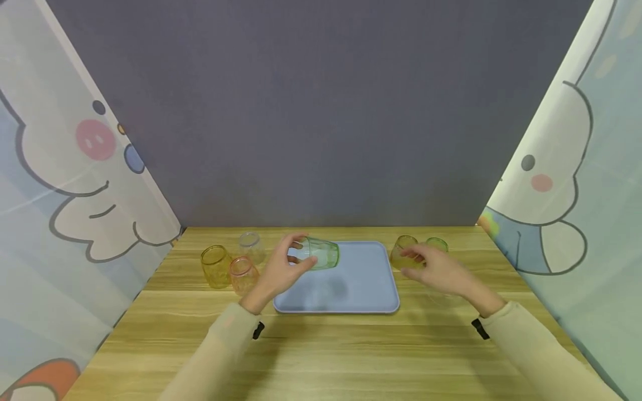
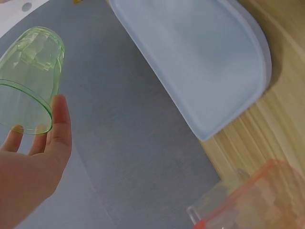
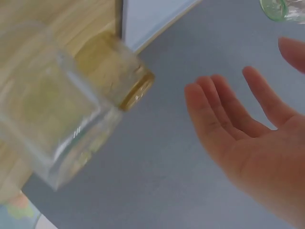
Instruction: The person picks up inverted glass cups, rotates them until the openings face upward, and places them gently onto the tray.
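Note:
My left hand (image 1: 281, 272) grips a clear green drinking glass (image 1: 325, 255) by its rim end, fingers and thumb around it. Tipped on its side, the glass hangs above a pale blue tray (image 1: 361, 287). In the left wrist view the same green glass (image 2: 33, 71) is apart from the tray. My right hand (image 1: 438, 271) is held in the air right of the tray, fingers loosely bent, touching nothing in the right wrist view. Nearest to it are an amber glass (image 3: 112, 69) and a colourless glass (image 3: 52, 109). Another green glass (image 1: 437, 243) stands partly hidden behind that hand.
Left of the tray stand a yellow glass (image 1: 215, 267), a pinkish-orange glass (image 1: 243, 275) and a colourless glass (image 1: 251, 245). The wooden table (image 1: 341, 356) ends at a grey panel (image 1: 326, 122) behind. Printed curtains (image 1: 597, 167) hang at both sides.

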Demonstrator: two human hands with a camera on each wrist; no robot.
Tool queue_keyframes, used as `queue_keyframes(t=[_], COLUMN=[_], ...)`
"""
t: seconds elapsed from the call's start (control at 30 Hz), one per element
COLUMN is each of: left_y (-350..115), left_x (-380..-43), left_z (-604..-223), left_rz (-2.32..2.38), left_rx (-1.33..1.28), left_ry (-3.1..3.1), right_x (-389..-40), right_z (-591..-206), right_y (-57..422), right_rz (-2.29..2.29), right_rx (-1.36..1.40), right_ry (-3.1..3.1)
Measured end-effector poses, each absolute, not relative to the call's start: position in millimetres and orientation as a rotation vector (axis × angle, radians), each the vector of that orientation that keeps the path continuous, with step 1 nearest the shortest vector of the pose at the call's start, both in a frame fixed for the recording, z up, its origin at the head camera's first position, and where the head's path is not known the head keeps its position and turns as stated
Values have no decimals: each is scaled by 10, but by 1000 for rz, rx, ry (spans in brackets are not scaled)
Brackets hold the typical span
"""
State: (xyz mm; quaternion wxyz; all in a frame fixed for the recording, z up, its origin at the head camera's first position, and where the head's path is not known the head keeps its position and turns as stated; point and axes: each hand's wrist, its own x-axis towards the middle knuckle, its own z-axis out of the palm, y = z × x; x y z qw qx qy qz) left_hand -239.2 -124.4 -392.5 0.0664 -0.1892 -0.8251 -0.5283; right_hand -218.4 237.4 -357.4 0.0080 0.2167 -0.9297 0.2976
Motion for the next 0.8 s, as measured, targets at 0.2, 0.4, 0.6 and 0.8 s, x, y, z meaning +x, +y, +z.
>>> queue_keyframes(t=[0.2,0.4,0.6,0.8], left_y=[-1298,-1358,-1396,-1402], left_x=[-2424,-2467,-2475,-2471], left_z=[-3870,-3844,-3799,-3765], left_rz=[-1510,-1379,-1253,-1137], left_rx=[-595,-611,-603,-574], left_ry=[-2528,-2578,-2621,-2675], right_x=[-2152,-2140,-2134,-2130], right_z=[-3518,-3546,-3563,-3570], right_y=[2466,2541,2632,2720], right_rz=[768,625,529,419], right_rx=[662,641,588,529], right_ry=[-2942,-2962,-3013,-3047])
